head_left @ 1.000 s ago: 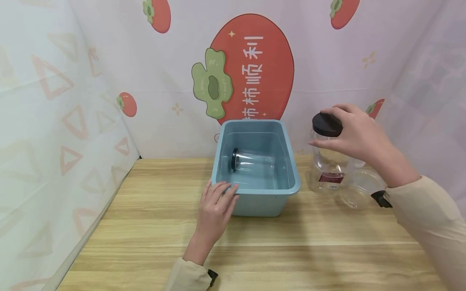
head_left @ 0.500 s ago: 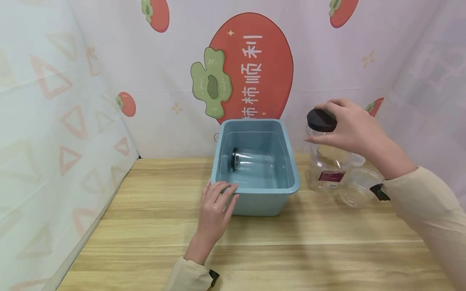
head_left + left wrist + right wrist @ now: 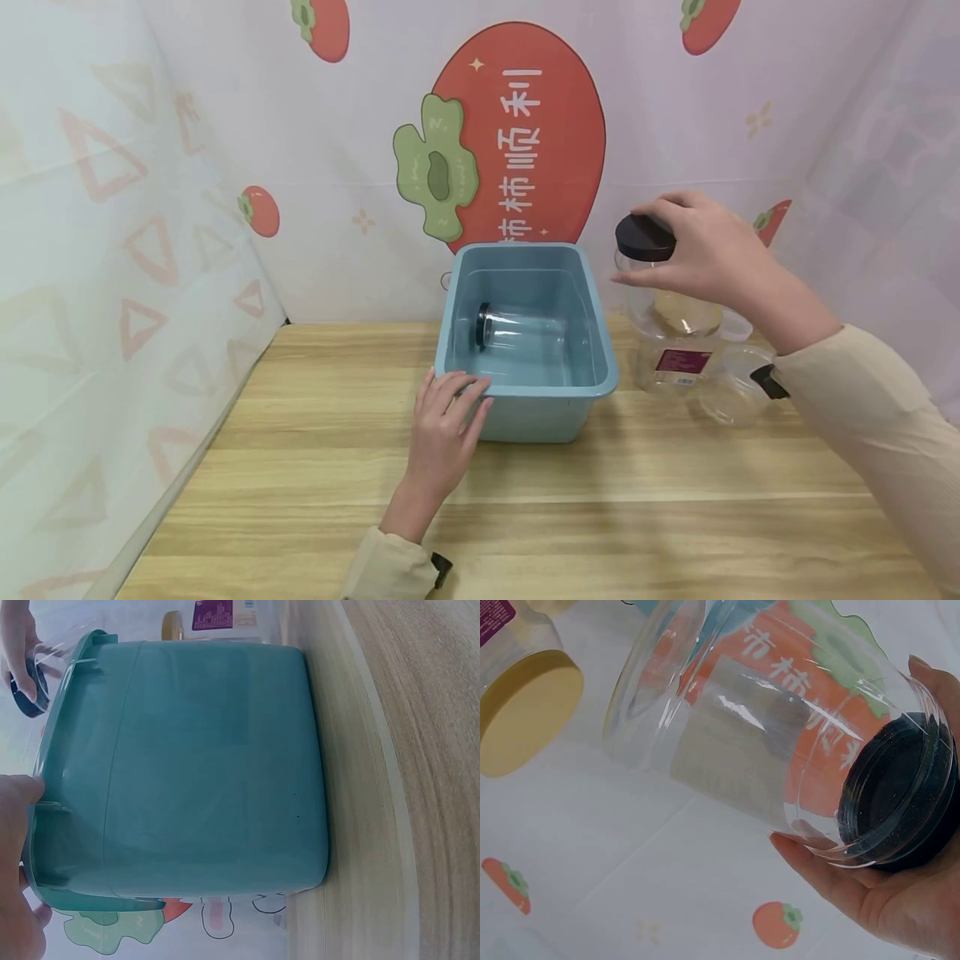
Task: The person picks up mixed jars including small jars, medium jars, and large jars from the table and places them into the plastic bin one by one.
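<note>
My right hand (image 3: 712, 250) grips a clear plastic jar by its black lid (image 3: 643, 239), and the jar is raised at the right of the tub. Its clear body (image 3: 735, 757) fills much of the right wrist view, with thumb and fingers around the lid end. My left hand (image 3: 442, 429) holds the near left part of the rim of a blue plastic tub (image 3: 540, 392), fingers over the edge and thumb on the outer wall. Inside the tub, a smaller clear jar (image 3: 525, 333) with a black lid lies on its side.
Behind the held jar stands a clear jar with a purple label (image 3: 682, 362) and a yellow lid (image 3: 532, 712). Beside it on the wooden table (image 3: 337, 467) lies a clear round container (image 3: 731, 396). A printed curtain (image 3: 345, 125) hangs behind and at both sides.
My right hand has moved left and slightly up with the black-lidded jar, towards the tub. The yellow-lidded jar behind shows more. The left hand and tub have stayed put.
</note>
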`<state>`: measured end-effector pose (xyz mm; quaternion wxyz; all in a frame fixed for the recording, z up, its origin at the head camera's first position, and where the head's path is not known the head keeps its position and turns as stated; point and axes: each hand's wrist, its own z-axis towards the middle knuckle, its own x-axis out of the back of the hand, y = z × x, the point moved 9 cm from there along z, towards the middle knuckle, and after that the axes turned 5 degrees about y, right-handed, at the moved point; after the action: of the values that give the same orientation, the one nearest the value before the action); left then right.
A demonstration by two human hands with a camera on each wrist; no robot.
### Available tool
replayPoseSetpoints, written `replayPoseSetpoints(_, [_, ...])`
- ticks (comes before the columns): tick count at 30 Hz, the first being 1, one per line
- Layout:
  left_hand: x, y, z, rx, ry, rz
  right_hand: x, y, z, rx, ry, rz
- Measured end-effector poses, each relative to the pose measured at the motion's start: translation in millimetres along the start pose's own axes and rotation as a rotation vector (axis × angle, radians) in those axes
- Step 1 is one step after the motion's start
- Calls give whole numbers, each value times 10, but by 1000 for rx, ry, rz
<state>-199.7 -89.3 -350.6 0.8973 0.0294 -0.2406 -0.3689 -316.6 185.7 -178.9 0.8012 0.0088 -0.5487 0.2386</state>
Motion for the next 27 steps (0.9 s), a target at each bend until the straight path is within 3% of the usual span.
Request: replayPoseSetpoints(27, [-7,-4,7,6,-3,7,-125,-240,173,16,-36,19])
